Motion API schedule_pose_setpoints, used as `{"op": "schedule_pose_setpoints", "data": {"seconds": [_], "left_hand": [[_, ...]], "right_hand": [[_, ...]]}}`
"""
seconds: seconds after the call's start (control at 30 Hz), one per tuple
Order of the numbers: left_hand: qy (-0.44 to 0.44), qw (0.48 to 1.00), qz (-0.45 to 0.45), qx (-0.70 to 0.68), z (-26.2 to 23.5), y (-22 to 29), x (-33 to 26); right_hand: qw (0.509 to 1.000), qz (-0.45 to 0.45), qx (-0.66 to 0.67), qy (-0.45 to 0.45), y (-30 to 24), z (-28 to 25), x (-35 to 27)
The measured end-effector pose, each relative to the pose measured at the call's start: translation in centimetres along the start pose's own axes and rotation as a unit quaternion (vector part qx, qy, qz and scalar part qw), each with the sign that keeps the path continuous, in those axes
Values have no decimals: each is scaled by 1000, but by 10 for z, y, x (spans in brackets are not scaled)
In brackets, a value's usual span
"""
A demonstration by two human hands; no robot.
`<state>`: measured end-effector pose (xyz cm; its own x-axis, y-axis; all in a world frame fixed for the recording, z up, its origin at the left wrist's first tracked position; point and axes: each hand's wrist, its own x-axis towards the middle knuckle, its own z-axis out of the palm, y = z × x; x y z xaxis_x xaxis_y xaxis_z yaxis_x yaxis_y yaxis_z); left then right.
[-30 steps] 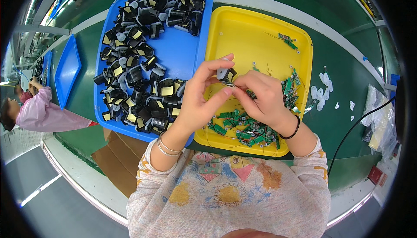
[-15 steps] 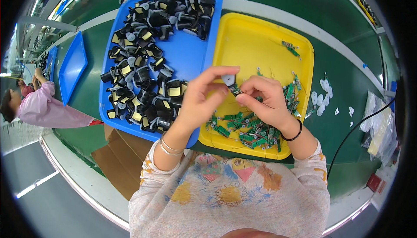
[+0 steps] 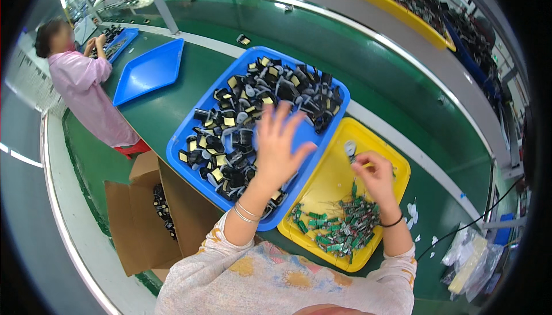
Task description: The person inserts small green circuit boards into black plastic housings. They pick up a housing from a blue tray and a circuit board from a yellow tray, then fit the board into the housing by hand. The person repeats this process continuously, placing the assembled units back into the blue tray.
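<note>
My left hand [image 3: 279,145] is spread wide, fingers apart, above a blue tray [image 3: 307,133] heaped with black plastic housings [image 3: 230,120] that carry pale yellow pads and grey parts. Between the thumb and fingers of my right hand [image 3: 376,180] is a small circuit board with a round grey-white piece [image 3: 349,148] at its upper end. Most of that board is hidden by the fingers. The hand is over a yellow tray [image 3: 322,180], where green circuit boards [image 3: 342,223] with thin wires lie piled at the near end.
An open cardboard box [image 3: 129,217] with black parts stands below the table's left edge. Farther left are another blue tray [image 3: 149,72] and a person in pink [image 3: 86,85] working. White pieces [image 3: 411,216] and clear plastic bags [image 3: 468,263] lie right. A yellow tray [image 3: 397,4] sits on the upper shelf.
My hands have parted: the left has let go of the grey-white piece and opened over the blue tray, while the right keeps the board and piece. The head view has shifted.
</note>
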<state>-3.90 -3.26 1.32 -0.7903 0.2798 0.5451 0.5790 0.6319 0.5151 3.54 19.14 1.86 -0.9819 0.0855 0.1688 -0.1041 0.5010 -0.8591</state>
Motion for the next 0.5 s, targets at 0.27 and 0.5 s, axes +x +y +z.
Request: {"op": "schedule_pose_setpoints", "data": {"seconds": [0.27,0.5], "left_hand": [[-122,938,-220,238,9,-53,-6],[-104,983,-120,94,15,-39,-6]], "right_hand": [[904,-50,-411,109,117,-89,119],[907,3,-408,107,128,-90,96]]}}
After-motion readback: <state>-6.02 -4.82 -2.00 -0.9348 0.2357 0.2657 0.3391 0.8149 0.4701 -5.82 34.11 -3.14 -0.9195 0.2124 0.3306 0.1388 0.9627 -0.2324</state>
